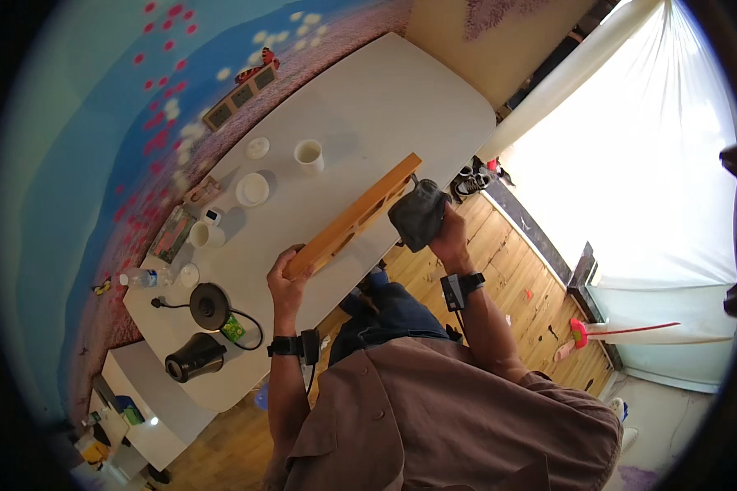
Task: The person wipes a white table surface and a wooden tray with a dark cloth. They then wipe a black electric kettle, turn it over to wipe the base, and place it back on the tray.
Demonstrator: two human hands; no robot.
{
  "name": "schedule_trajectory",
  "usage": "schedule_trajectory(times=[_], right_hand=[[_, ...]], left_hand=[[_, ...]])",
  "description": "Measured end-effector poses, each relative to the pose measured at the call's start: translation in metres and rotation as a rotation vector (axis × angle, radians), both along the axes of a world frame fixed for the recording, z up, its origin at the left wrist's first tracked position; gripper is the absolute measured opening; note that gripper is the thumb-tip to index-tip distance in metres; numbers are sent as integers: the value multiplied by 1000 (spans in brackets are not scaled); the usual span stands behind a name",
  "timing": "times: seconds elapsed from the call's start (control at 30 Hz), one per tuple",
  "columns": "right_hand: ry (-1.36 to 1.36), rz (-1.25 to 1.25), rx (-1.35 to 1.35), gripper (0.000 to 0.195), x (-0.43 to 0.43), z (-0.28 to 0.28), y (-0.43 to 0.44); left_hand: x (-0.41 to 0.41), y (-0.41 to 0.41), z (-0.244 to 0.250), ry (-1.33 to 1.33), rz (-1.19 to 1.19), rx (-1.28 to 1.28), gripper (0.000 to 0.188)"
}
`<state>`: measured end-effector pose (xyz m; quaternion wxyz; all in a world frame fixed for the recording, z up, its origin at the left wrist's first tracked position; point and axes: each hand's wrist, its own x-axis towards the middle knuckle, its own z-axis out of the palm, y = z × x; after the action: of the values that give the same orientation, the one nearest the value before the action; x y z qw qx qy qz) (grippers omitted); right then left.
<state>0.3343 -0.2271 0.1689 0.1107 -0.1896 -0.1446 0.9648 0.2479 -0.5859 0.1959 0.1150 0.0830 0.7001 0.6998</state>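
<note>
My left hand (288, 279) grips the lower left end of a long orange-brown wooden frame (359, 215), thumb on the near side. The frame is tilted above the white table, and slots show along the side facing me. In my right hand (451, 236) is a bunched dark grey cloth (419, 215). It is beside the frame's far right end; whether it touches the wood cannot be told. My right fingers are partly hidden behind the cloth.
On the white table (430, 86) stand several white cups (309, 156), a plastic bottle (144, 278), a black kettle (194, 357) and its corded base (209, 306). A painted wall with sockets (241, 97) borders the far side. Shoes (471, 183) lie on the wooden floor.
</note>
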Motion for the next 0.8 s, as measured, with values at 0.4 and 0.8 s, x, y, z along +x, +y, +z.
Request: schedule_trajectory(times=[0.4,0.8], right_hand=[[-160,-4,211,37,-2,39,-44],[-118,-42,2484,72,-59,42,-74]], left_hand=[[7,0,-4,49,-12,-2,42],[4,4,-8,5,32,20,51]])
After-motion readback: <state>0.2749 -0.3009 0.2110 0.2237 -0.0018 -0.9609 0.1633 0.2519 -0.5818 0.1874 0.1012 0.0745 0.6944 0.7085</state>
